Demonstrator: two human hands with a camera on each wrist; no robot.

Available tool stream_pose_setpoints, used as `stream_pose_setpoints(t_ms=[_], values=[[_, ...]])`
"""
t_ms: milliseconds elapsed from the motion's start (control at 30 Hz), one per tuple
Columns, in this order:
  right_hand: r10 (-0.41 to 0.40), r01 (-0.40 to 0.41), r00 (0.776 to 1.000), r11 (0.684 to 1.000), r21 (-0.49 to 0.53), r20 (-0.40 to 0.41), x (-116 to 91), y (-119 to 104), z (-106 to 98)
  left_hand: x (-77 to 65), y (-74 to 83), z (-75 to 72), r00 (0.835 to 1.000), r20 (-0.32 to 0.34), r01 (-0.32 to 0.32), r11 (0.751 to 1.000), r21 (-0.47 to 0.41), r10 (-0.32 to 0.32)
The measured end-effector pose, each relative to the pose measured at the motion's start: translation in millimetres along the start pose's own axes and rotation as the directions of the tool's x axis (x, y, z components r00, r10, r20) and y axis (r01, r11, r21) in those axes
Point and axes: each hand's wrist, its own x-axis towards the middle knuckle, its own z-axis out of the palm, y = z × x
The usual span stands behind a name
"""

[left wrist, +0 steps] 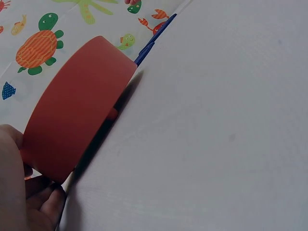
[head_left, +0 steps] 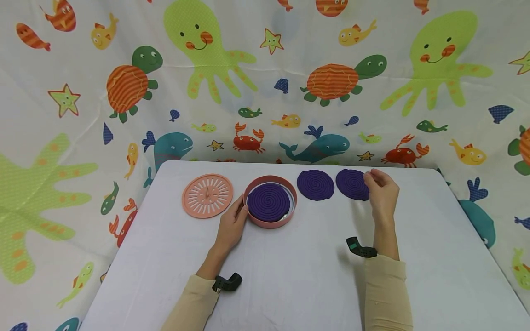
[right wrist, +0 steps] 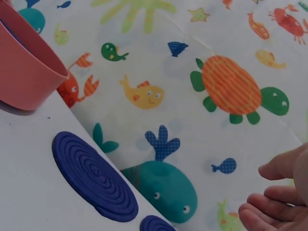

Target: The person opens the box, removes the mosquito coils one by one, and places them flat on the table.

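Observation:
My left hand [head_left: 233, 224] grips the left side of a round pink mosquito coil holder [head_left: 271, 225]. In the left wrist view the thumb lies on the holder's wall [left wrist: 79, 101] and fingers reach under its base. A purple mosquito coil [head_left: 268, 202] lies inside the holder. Two more coils lie to its right, a nearer one [head_left: 315, 185] and a farther one [head_left: 349, 184]. My right hand [head_left: 383, 191] is at the right edge of the farther coil, overlapping it in the head view. The right wrist view shows its thumb and fingers apart, with nothing between them.
A slotted pink lid [head_left: 207, 196] lies left of the holder on the white table [head_left: 290, 276]. Behind the table hangs a curtain [head_left: 265, 101] printed with sea animals. Each wrist wears a black camera mount [head_left: 361, 248].

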Motion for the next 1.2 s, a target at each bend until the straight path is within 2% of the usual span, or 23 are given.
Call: stream_pose_setpoints(t_ms=[933, 1200], values=[[-0.144, 0.144, 0.989, 0.989, -0.015, 0.020, -13, -6, 12, 2.1, -0.4, -1.8, 1.000, 0.010, 0.001, 1.000, -0.011, -0.001], [-0.142, 0.142, 0.990, 0.990, -0.022, 0.024, -16, -9, 16, 3.4, 0.7, -2.9, 1.000, 0.016, 0.003, 1.000, -0.013, -0.003]])
